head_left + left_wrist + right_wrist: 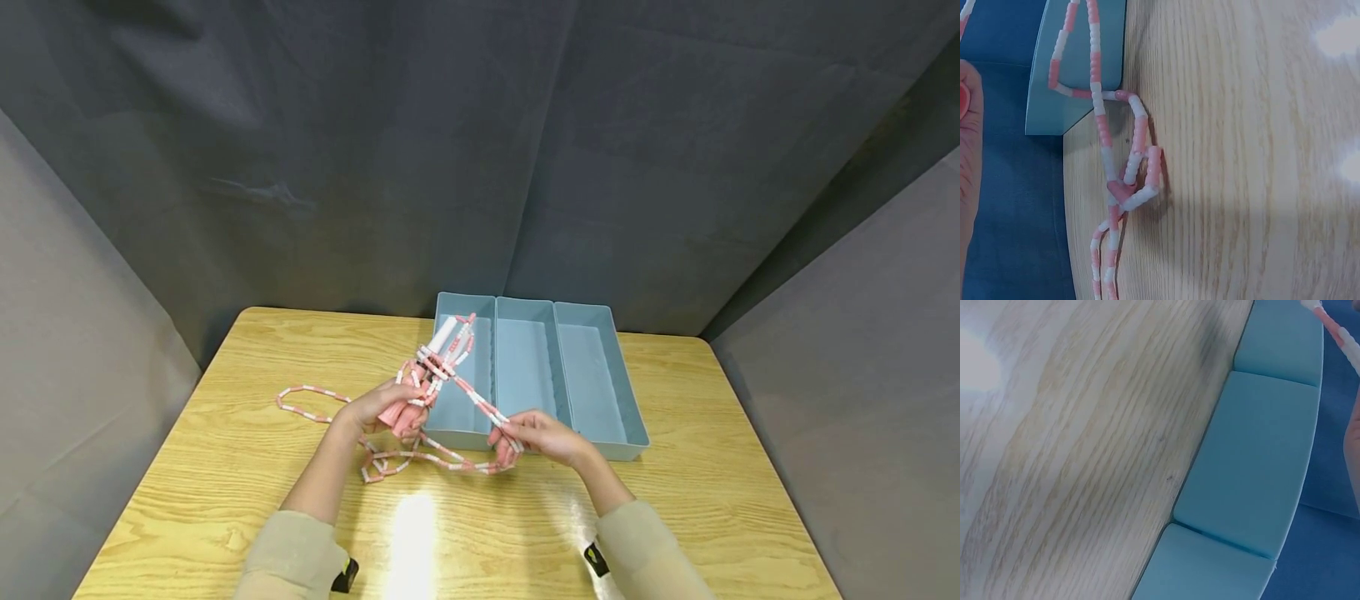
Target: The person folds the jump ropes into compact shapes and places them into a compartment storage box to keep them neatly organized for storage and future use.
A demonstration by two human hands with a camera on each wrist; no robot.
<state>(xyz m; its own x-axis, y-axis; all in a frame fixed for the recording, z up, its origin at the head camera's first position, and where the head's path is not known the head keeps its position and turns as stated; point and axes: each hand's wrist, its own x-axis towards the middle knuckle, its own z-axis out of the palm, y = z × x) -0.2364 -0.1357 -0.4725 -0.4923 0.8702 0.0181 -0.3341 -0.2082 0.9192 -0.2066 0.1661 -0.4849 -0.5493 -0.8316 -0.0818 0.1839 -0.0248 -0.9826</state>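
Pink-and-white beaded jump rope [1102, 129]: the left hand [377, 407] grips its handles [393, 414], the right hand [542, 435] pinches doubled strands. A blue-grey 3-compartment tray [611, 452] sits just beyond.

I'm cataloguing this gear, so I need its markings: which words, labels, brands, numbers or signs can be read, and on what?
No text can be read.
Black piece by the right sleeve: a yellowish mark, too small to read.
Black piece by the left sleeve: nothing legible.
Beaded rope and blue tray: no lettering visible.
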